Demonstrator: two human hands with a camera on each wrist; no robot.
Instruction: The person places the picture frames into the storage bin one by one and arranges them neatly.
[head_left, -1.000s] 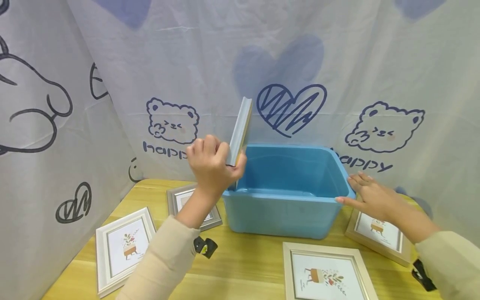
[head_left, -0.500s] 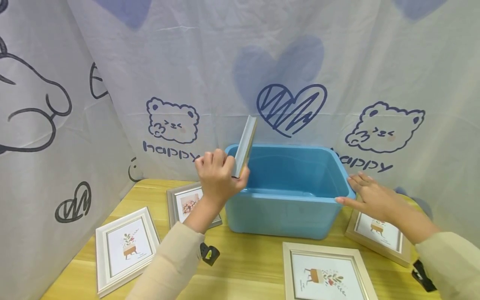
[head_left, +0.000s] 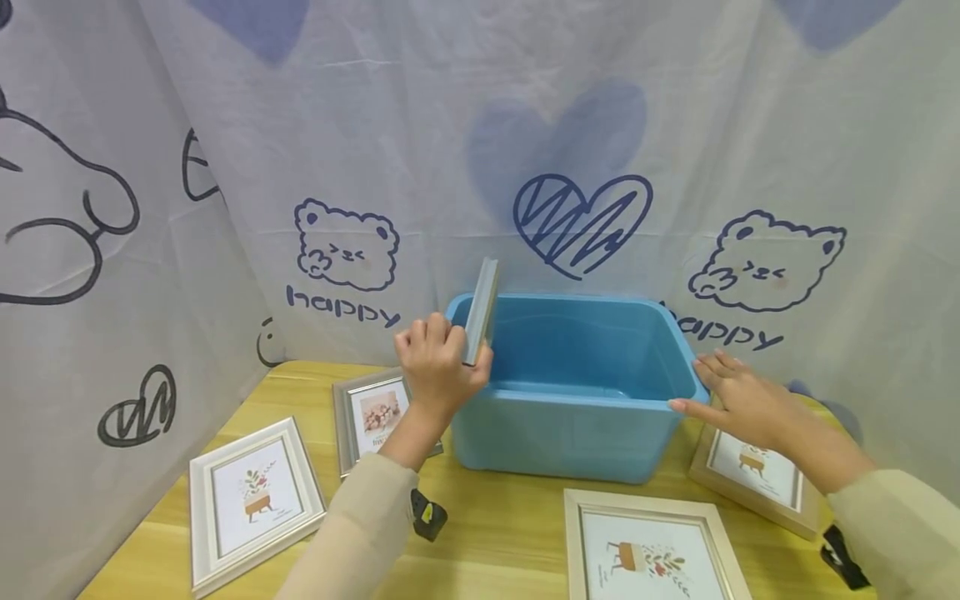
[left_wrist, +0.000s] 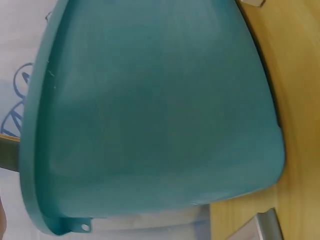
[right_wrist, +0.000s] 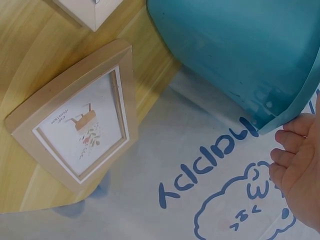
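My left hand [head_left: 438, 367] grips a picture frame [head_left: 482, 308] by its lower edge, fingers curled round it. The picture frame is seen edge-on, tilted upright at the left end of the blue plastic bin [head_left: 562, 433]; its lower part is hidden behind the hand. In the left wrist view, the bin's wall [left_wrist: 160, 110] fills most of the picture and only a strip of the held frame [left_wrist: 9, 155] shows. My right hand [head_left: 750, 404] rests on the bin's right rim with fingers extended, as the right wrist view also shows the hand [right_wrist: 300, 165] there.
On the yellow wood-grain table [head_left: 495, 533] lie a white picture frame [head_left: 255, 500], a grey one [head_left: 378, 412] left of the bin, a cream one [head_left: 652, 550] in front and a light wooden one [head_left: 753, 471] under my right arm. A printed curtain [head_left: 435, 125] hangs behind.
My left hand has moved down and slightly right, lowering the held picture frame towards the bin's left end. The right hand has stayed at the rim.
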